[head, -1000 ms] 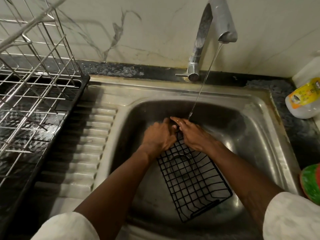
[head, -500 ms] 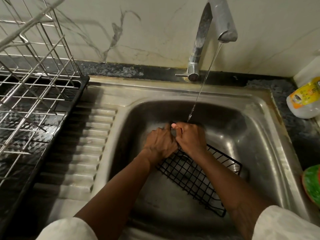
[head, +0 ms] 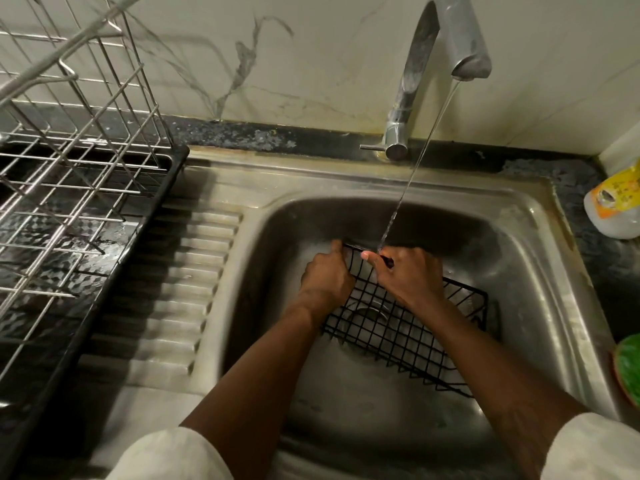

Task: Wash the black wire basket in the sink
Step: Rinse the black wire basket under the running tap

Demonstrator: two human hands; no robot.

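The black wire basket [head: 398,330] lies tilted in the steel sink [head: 540,306], its far rim raised under the thin stream of water from the tap [head: 446,46]. My left hand [head: 327,273] grips the basket's far left corner. My right hand [head: 407,275] holds the far rim just right of it, thumb over the wire, where the water lands. The drain shows through the mesh.
A metal dish rack [head: 69,188] on a black tray fills the left side, next to the ribbed draining board [head: 173,289]. A bottle with a yellow label [head: 616,206] stands at the right. A green object [head: 628,368] sits at the right edge.
The basket has swung round in the sink, its long side now lying left to right. My hands have moved apart along the raised far rim.
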